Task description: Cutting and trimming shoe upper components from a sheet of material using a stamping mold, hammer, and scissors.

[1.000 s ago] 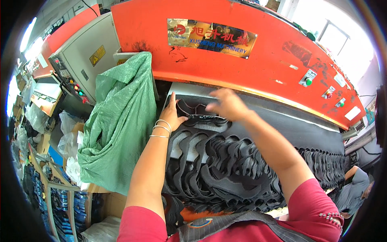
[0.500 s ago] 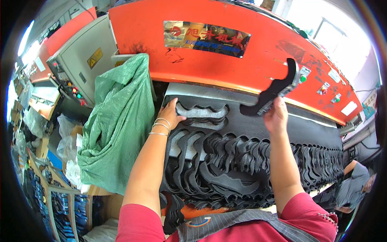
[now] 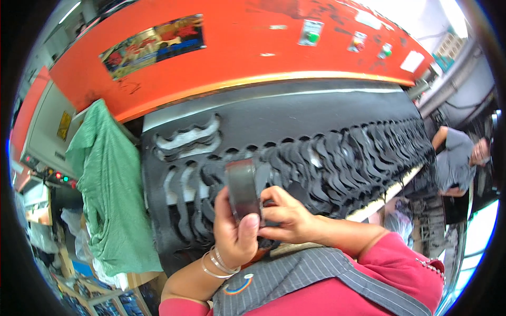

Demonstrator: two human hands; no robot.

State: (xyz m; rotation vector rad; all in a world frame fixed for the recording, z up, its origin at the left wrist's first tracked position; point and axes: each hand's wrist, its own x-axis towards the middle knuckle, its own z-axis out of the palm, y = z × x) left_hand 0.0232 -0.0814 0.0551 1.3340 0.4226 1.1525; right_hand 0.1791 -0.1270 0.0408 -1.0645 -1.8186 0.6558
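My left hand (image 3: pixel 235 231) is closed around a dark, metal-edged cutting die (image 3: pixel 242 184), held upright in front of my apron with its narrow side toward me. The fingers of my right hand (image 3: pixel 287 215) are bent and press against the die's right side; their tips are partly hidden behind it. Beneath and beyond the hands lies a black sheet (image 3: pixel 295 108) of foam-like material, cut into many wavy strips (image 3: pixel 348 158). At its left, two wavy cut-outs (image 3: pixel 187 138) let a pale surface show through.
A long orange machine beam (image 3: pixel 237 58) with buttons runs behind the sheet. On the left, a green woven sack (image 3: pixel 108 195) hangs beside a grey control cabinet (image 3: pixel 50 121). Another person in a grey shirt (image 3: pixel 457 158) is at the far right.
My right hand has brought the cutting die down and in toward my body. My left hand has left the sheet's left edge and now grips the die. The view has swung right.
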